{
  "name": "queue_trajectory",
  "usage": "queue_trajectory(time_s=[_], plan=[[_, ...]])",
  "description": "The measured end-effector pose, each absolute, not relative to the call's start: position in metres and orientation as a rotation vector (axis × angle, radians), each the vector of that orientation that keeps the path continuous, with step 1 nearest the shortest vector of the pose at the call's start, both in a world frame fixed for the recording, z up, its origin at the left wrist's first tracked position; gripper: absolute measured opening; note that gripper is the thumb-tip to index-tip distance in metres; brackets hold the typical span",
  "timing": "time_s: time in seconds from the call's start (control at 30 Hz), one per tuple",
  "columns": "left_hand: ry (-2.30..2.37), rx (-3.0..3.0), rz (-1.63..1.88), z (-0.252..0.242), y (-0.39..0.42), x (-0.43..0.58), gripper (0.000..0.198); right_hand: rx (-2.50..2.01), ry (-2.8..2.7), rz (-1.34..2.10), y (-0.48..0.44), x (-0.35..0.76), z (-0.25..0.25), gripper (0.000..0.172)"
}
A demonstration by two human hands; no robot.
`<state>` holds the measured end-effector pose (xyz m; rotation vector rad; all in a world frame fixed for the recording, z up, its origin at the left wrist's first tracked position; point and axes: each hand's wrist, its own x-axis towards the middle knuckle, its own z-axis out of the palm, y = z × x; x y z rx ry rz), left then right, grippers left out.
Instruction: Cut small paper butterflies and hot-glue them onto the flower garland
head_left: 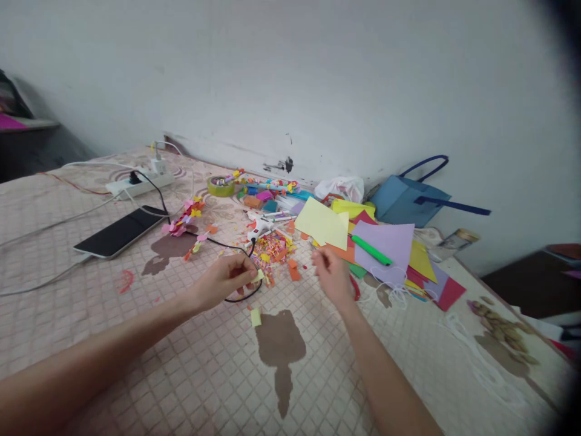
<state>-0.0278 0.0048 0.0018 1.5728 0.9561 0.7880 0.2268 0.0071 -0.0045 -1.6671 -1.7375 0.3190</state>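
In the head view, my left hand (231, 275) is closed in a pinch on a small pale yellow paper piece (259, 276). A second pale yellow piece (256, 317) lies on the patterned cloth just below it. My right hand (333, 275) is curled shut around what look like scissors; a red handle loop (354, 288) shows beside the wrist and a thin grey tip pokes out past the fingers. The hand hides their middle. Between and beyond both hands lies a heap of tiny coloured paper scraps (270, 249), with a white glue gun (259, 227) behind it.
Coloured paper sheets (385, 242) with a green cutter (371, 250) on top lie at right, near a blue bag (403, 200). At left are a phone (121, 232), a power strip (140, 183) and cables. A tape roll (221, 188) and paper-flower sticks (272, 185) sit near the wall.
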Motion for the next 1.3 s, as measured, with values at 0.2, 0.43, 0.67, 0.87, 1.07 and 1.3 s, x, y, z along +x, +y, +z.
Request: queue_trajectory(time_s=[0.2,0.43,0.67,0.87,1.07,1.3], plan=[[0.96,1.527,0.869,0.015,0.018,-0.017,0.026,-1.949,-1.831,0.19,0.022,0.293,-0.01,0.03],[0.942,1.238,0.883,0.005,0.032,0.002,0.027,-2.064,-1.862,0.094,0.024,0.303,-0.022,0.03],[0.96,1.13,0.855,-0.009,0.028,-0.005,0.032,-2.063,-1.836,0.063,0.021,0.311,-0.032,0.029],[0.911,1.176,0.822,-0.007,0.022,-0.008,0.031,-2.107,-1.774,0.048,0.02,0.311,-0.03,0.03],[0.922,1.169,0.804,-0.006,0.021,-0.017,0.03,-2.119,-1.873,0.063,0.017,0.311,-0.032,0.03],[0.935,1.201,0.778,-0.005,0.021,-0.02,0.029,-2.161,-1.838,-0.024,0.016,0.307,-0.041,0.026]])
